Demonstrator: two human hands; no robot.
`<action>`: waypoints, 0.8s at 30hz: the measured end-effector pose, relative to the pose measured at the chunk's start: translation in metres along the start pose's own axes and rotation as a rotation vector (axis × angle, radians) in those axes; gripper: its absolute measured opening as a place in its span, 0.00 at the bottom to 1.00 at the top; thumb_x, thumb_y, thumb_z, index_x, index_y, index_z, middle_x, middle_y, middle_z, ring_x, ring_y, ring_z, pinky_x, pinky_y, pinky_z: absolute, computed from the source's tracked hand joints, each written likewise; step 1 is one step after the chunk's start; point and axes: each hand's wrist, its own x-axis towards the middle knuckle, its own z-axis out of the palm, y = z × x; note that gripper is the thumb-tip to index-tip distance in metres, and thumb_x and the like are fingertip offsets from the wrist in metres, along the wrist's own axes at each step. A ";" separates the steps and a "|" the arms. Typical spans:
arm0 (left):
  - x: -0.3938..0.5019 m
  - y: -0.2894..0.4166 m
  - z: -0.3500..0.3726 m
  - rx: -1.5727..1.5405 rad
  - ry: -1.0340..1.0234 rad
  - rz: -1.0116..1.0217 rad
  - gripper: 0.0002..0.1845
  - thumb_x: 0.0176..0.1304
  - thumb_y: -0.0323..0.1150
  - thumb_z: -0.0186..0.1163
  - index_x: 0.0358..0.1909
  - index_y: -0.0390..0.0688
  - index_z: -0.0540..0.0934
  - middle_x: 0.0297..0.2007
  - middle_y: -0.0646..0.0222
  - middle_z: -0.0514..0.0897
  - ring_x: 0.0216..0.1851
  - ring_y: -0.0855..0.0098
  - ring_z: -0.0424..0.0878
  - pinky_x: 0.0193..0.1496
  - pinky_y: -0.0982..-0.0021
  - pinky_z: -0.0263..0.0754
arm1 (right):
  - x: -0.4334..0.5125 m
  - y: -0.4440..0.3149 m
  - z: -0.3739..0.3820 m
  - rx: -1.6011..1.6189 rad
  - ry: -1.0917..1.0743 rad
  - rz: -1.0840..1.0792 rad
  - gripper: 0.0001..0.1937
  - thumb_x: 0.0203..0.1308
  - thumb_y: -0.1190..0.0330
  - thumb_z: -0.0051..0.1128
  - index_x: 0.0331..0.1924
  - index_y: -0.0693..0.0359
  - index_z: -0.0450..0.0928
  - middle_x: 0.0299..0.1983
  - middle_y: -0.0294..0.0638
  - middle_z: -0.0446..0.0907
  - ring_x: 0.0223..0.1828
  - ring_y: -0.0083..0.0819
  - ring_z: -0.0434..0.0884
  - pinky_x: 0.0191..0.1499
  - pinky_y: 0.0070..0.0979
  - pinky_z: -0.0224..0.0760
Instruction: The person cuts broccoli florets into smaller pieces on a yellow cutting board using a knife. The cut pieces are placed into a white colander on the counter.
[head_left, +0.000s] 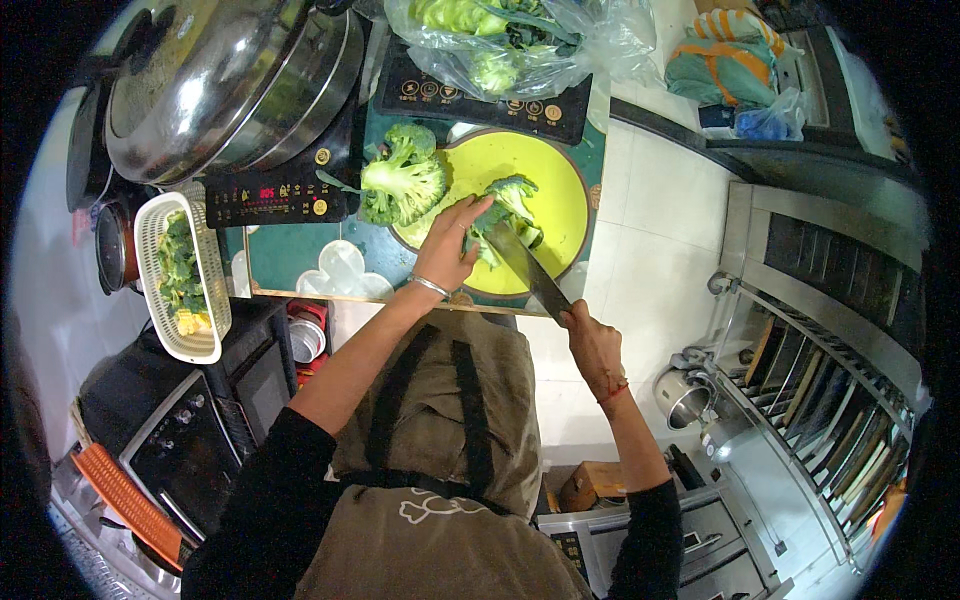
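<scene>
My right hand (592, 341) grips the handle of a kitchen knife (531, 271), its blade reaching up-left into a piece of broccoli (512, 196). That piece lies on a round yellow-green cutting board (564, 225). With its fingers on the broccoli's left side, my left hand (448, 244) holds it against the board. A larger head of broccoli (403, 184) rests at the board's left edge, cut face up. Left of the table, cut florets (178, 262) and some yellow pieces (193, 322) fill part of a white plastic basket (220, 300).
A clear plastic bag of broccoli (499, 45) lies over an induction cooker (480, 105) behind the board. At upper left, a large lidded steel pan (232, 82) stands on another induction cooker (281, 201) with a lit display. The green patterned table (289, 259) ends close to my apron.
</scene>
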 end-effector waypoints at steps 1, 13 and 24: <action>-0.001 0.000 -0.002 0.010 -0.038 -0.019 0.40 0.50 0.16 0.57 0.67 0.54 0.64 0.62 0.53 0.69 0.63 0.51 0.66 0.65 0.61 0.63 | 0.000 0.001 0.000 0.006 0.001 -0.006 0.10 0.69 0.60 0.45 0.38 0.55 0.62 0.15 0.41 0.76 0.16 0.44 0.78 0.16 0.40 0.68; -0.005 0.007 -0.019 0.225 -0.032 0.137 0.40 0.51 0.18 0.56 0.68 0.48 0.61 0.61 0.52 0.68 0.63 0.49 0.65 0.66 0.58 0.61 | -0.011 -0.003 -0.017 0.056 -0.033 0.068 0.09 0.69 0.60 0.45 0.38 0.55 0.64 0.18 0.45 0.78 0.19 0.46 0.79 0.20 0.43 0.70; 0.035 0.019 -0.014 0.488 -0.215 0.053 0.31 0.47 0.29 0.69 0.56 0.51 0.71 0.47 0.57 0.73 0.47 0.53 0.75 0.50 0.58 0.72 | -0.076 -0.012 -0.002 0.285 0.159 0.288 0.08 0.68 0.61 0.48 0.38 0.55 0.67 0.17 0.48 0.77 0.17 0.51 0.77 0.17 0.43 0.67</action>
